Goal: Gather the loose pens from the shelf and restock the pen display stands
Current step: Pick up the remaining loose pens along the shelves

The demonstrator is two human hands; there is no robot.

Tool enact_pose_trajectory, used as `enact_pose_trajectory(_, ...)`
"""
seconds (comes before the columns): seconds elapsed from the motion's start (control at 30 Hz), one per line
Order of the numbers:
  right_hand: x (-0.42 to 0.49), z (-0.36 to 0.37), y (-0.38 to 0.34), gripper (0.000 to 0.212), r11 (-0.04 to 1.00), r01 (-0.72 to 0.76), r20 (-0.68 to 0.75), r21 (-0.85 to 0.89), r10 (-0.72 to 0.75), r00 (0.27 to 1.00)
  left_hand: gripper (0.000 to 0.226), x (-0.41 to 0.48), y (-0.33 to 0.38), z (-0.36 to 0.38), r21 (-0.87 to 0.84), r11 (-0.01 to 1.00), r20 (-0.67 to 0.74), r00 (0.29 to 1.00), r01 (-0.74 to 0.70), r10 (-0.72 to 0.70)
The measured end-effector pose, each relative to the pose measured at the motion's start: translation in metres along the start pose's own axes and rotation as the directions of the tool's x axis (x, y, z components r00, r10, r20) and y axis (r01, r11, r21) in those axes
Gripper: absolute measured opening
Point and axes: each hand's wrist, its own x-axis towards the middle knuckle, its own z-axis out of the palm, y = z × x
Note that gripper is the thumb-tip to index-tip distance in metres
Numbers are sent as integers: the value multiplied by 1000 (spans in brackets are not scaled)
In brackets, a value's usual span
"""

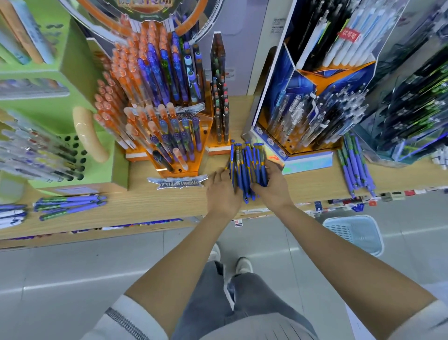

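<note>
Gathering, I reckon: right hand (272, 184) clasps the blue pens (247, 165), left hand (221, 191) pressed flat at their nine o'clock; slotting them upright comes next

Red tag (349, 36) high on blue pen stand (300, 82): white chars, tilted, reads 试写区. Silver nameplate (178, 182) at foot of orange pen stand (167, 173): stylised Chinese chars, seen upside down, can't read w/ certainty. 2nd silver plate (191, 110) mid-stand, partly behind pens, blurred, illegible. Round header sign (145, 3) at top: orange lettering cut by frame edge, unreadable. White label (278, 24) on back wall: fine print, too small. Price tags (388, 196) along shelf (145, 208) front edge, red/white/blue, txt too small. Small red-white tag (238, 222) under shelf edge: no legible txt.
</note>
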Motion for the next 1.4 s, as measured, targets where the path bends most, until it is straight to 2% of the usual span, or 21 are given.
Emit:
enact_pose_trajectory(0.1, -1, 3, 3, 45, 999, 46, 28, -27, -46, 999, 45, -4, 11, -3, -195, 981, 24, 1000, -14, 19)
enact_pose_trajectory(0.17, 2, 6, 7, 51, 998, 30, 64, -54, -27, 998, 53, -4, 14, 0, -312, 950, 23, 999, -27, 36)
enact_pose_trajectory(0.23, 4, 7, 6, 57, 998, -2, 85, -58, 7, 996, 63, -1, 12, 6, -334, 942, 33, 999, -18, 31)
enact_pose_trajectory(0.37, 13, 5, 4, 52, 997, -3, 154, -74, 14, 988, 58, -5, 10, -2, -377, 925, 76, 997, 40, -12)
enact_pose_trajectory(0.43, 19, 7, 7, 50, 996, -16, 172, -85, 31, 985, 56, -6, 8, -4, -318, 948, 77, 997, 26, -1)
enact_pose_trajectory(0.53, 16, 8, 3, 50, 1000, -4, 95, -25, 6, 995, 50, -7, 6, -5, -246, 968, 61, 998, 44, -29)
enact_pose_trajectory(0.63, 22, 9, 22, 57, 1000, 20, 27, 1, -20, 999, 62, -5, 4, -4, -196, 980, 39, 999, 32, -25)
enact_pose_trajectory(0.77, 28, 11, 32, 73, 999, 19, 97, -38, -15, 995, 65, -1, 5, -2, -115, 993, 95, 995, 18, -7)
enact_pose_trajectory(0.87, 34, 14, 42, 79, 1000, 1, 136, 5, -2, 991, 70, -1, 2, 1, 19, 1000, 73, 997, -23, 21)
enact_pose_trajectory(1.0, 37, 11, 53, 69, 999, 42, 172, 29, -46, 984, 72, -8, 1, 5, 73, 996, 54, 997, -56, 52)
enact_pose_trajectory(1.1, 9, -4, 16, 61, 994, 80, 103, 78, -88, 991, 62, -18, -1, 1, -4, 996, -28, 996, -90, 89)
enact_pose_trajectory(1.23, -22, -9, -13, 36, 969, 211, -18, 132, -210, 978, 33, -45, -15, -11, -67, 978, -296, 940, -198, 170)
enact_pose_trajectory(1.3, -39, 1, -30, 27, 939, 289, 24, 186, -299, 954, 26, -61, -28, -18, -95, 981, -397, 910, -168, 117)
enact_pose_trajectory(1.4, -64, 32, -50, 22, 917, 338, 208, 210, -380, 901, 32, -83, -63, -31, -111, 991, -487, 873, -74, 10)
